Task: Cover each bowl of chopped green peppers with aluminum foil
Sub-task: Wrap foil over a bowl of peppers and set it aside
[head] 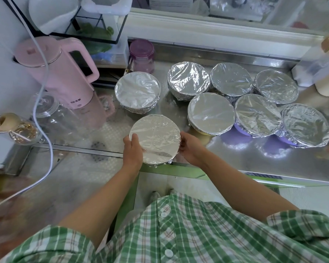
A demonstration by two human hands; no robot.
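While my left hand (132, 150) and right hand (191, 149) curl fingers round the bowl (155, 138), it is right of the kettle (61, 73).

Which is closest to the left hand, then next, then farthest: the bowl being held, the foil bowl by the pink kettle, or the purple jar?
1. Held bowl: in the left hand, at the front.
2. Foil bowl by the pink kettle: just behind.
3. Purple jar: farthest back.
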